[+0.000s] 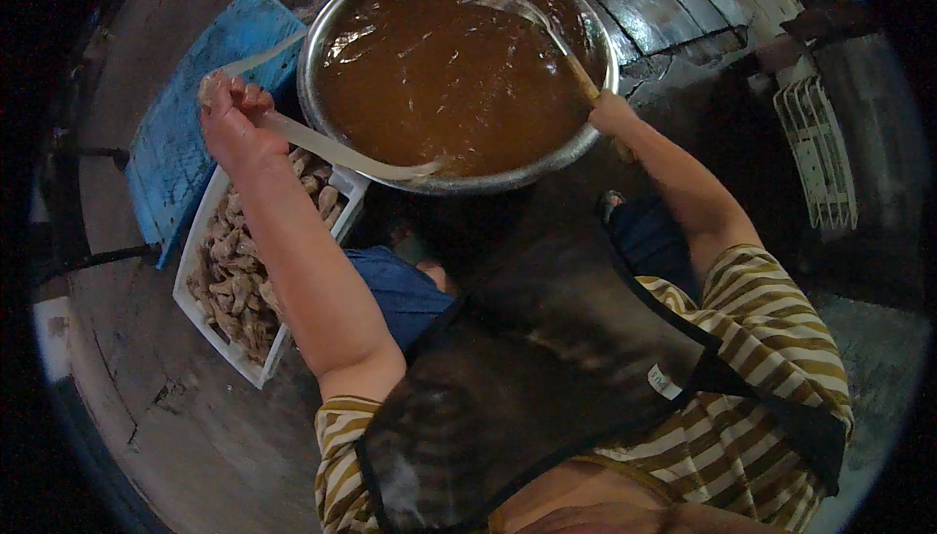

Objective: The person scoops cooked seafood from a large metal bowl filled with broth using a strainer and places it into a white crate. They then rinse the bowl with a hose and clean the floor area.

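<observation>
A large round metal basin [468, 95] holds brown liquid. My left hand [238, 117] is closed around a pale, translucent strip [329, 149]; one part runs down over the basin's near rim into the liquid, another stretches to its left rim. On the right, my right hand [613, 115] grips the wooden handle [582, 78] of a tool with a curved metal head [512, 5], which lies at the liquid's surface. Whether that head is a blade or a ladle cannot be told. Below my left forearm stands a white crate [219, 362] of brown, lumpy pieces.
A blue board or lid [194, 113] leans left of the basin. White wire racks or plastic frames [816, 153] are at the right. Wet floor slabs [651, 7] lie behind the basin. A dark apron [542, 358] covers my front, and my legs are below the basin.
</observation>
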Demonstrator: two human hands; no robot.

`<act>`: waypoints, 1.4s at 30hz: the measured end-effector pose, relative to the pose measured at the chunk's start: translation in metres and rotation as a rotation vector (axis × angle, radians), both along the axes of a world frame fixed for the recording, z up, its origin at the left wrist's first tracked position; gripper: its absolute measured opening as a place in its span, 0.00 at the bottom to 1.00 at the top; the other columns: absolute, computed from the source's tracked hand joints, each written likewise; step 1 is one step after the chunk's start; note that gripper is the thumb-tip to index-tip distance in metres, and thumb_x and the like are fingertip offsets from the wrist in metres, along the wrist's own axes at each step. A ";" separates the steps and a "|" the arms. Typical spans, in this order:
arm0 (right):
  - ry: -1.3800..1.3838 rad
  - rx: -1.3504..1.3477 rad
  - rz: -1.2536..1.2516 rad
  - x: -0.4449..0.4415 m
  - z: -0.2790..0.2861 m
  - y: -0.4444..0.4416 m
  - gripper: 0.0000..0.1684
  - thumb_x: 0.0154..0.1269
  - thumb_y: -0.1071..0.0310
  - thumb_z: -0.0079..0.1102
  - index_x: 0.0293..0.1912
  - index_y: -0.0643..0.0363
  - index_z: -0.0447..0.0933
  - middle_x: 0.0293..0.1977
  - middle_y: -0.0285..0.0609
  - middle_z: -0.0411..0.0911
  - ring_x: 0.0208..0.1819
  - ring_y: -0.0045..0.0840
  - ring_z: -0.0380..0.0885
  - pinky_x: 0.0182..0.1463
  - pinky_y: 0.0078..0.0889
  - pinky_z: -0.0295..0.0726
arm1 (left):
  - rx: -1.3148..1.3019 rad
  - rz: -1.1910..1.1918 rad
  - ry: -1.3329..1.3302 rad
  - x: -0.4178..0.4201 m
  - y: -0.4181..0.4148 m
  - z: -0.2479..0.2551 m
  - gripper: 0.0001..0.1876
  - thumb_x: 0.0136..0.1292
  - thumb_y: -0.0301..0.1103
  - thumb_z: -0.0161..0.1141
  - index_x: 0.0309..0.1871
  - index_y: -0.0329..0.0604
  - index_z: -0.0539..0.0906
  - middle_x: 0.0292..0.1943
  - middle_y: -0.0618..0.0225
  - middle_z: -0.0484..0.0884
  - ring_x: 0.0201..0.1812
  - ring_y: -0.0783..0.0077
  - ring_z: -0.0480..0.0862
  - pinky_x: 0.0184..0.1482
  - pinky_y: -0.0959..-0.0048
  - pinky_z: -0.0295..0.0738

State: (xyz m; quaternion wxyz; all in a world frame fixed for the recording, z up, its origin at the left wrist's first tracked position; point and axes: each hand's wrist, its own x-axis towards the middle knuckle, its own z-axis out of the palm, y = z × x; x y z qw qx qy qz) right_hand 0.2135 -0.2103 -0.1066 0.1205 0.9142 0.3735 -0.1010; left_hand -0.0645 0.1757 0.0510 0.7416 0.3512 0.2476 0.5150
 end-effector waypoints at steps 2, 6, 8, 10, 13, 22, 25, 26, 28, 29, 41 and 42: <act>0.097 0.128 -0.154 -0.010 -0.020 0.008 0.12 0.48 0.69 0.48 0.30 0.69 0.69 0.24 0.53 0.74 0.23 0.36 0.76 0.25 0.35 0.75 | -0.045 0.005 0.064 0.007 -0.011 0.010 0.04 0.55 0.29 0.55 0.31 0.44 0.70 0.19 0.73 0.66 0.18 0.81 0.63 0.19 0.81 0.57; 0.658 0.296 -0.451 -0.029 -0.043 0.024 0.08 0.48 0.67 0.53 0.26 0.63 0.73 0.21 0.48 0.71 0.25 0.36 0.74 0.30 0.32 0.75 | 0.024 -0.099 0.053 0.005 -0.003 -0.003 0.04 0.55 0.29 0.55 0.30 0.44 0.70 0.19 0.73 0.66 0.17 0.81 0.62 0.19 0.81 0.57; 0.888 0.352 -0.320 -0.051 -0.039 0.023 0.08 0.49 0.68 0.51 0.26 0.64 0.70 0.19 0.46 0.69 0.23 0.34 0.73 0.27 0.33 0.75 | 0.020 -0.111 0.042 0.003 -0.002 -0.006 0.04 0.55 0.29 0.54 0.30 0.44 0.70 0.19 0.73 0.66 0.17 0.81 0.62 0.19 0.80 0.57; 1.105 0.472 -0.563 -0.093 -0.001 0.044 0.08 0.49 0.69 0.49 0.27 0.64 0.66 0.19 0.45 0.67 0.20 0.30 0.71 0.24 0.33 0.74 | 0.014 -0.084 0.059 -0.002 0.000 -0.006 0.04 0.55 0.28 0.54 0.31 0.44 0.69 0.19 0.73 0.66 0.17 0.81 0.62 0.19 0.80 0.57; 1.281 0.563 -0.843 -0.130 0.040 0.070 0.08 0.49 0.70 0.48 0.31 0.62 0.64 0.16 0.37 0.63 0.16 0.22 0.66 0.18 0.28 0.71 | 0.001 -0.051 0.098 0.001 0.000 -0.004 0.04 0.56 0.28 0.54 0.32 0.43 0.69 0.19 0.72 0.67 0.18 0.81 0.63 0.19 0.80 0.57; 2.089 0.609 -0.970 -0.134 0.022 0.120 0.10 0.55 0.73 0.43 0.39 0.62 0.62 0.17 0.28 0.55 0.14 0.11 0.57 0.17 0.17 0.62 | 0.010 -0.032 0.089 -0.003 -0.001 -0.002 0.04 0.56 0.28 0.53 0.32 0.42 0.69 0.20 0.71 0.67 0.19 0.80 0.64 0.20 0.80 0.59; 2.830 0.692 -1.202 -0.122 0.014 0.121 0.12 0.56 0.72 0.41 0.41 0.63 0.60 0.17 0.29 0.56 0.14 0.10 0.57 0.18 0.15 0.62 | -0.005 -0.005 0.077 -0.006 0.002 0.001 0.04 0.56 0.28 0.52 0.32 0.41 0.69 0.21 0.70 0.67 0.19 0.79 0.64 0.20 0.79 0.59; 2.936 0.754 -1.177 -0.123 0.012 0.116 0.13 0.57 0.72 0.40 0.43 0.65 0.58 0.17 0.30 0.56 0.14 0.10 0.58 0.17 0.14 0.62 | 0.001 -0.022 0.072 -0.007 0.006 -0.003 0.04 0.56 0.28 0.52 0.32 0.41 0.69 0.21 0.70 0.67 0.19 0.79 0.64 0.20 0.79 0.60; 2.997 0.792 -1.175 -0.128 0.017 0.108 0.13 0.58 0.71 0.40 0.43 0.66 0.61 0.17 0.30 0.57 0.14 0.11 0.57 0.17 0.15 0.62 | -0.010 -0.028 0.067 -0.007 0.007 -0.003 0.04 0.56 0.28 0.52 0.31 0.42 0.69 0.21 0.70 0.67 0.19 0.78 0.65 0.20 0.78 0.60; 3.028 0.814 -1.174 -0.131 0.020 0.104 0.13 0.59 0.70 0.39 0.43 0.67 0.62 0.17 0.30 0.58 0.14 0.11 0.57 0.17 0.15 0.61 | -0.027 -0.022 0.067 -0.006 0.006 -0.003 0.04 0.56 0.28 0.52 0.31 0.42 0.69 0.21 0.70 0.67 0.19 0.78 0.65 0.20 0.78 0.60; 2.712 0.966 -1.108 -0.145 0.099 0.057 0.12 0.57 0.71 0.41 0.42 0.65 0.62 0.17 0.30 0.57 0.14 0.11 0.59 0.15 0.15 0.62 | -0.060 0.021 0.115 0.000 0.006 -0.019 0.03 0.55 0.29 0.53 0.30 0.42 0.71 0.22 0.67 0.71 0.21 0.74 0.71 0.20 0.75 0.64; 2.696 0.964 -1.148 -0.141 0.103 0.056 0.12 0.57 0.71 0.41 0.42 0.65 0.62 0.17 0.30 0.57 0.14 0.11 0.59 0.15 0.15 0.62 | -0.061 0.002 0.128 0.003 0.007 -0.026 0.03 0.55 0.29 0.53 0.29 0.41 0.71 0.22 0.66 0.72 0.21 0.73 0.72 0.20 0.75 0.65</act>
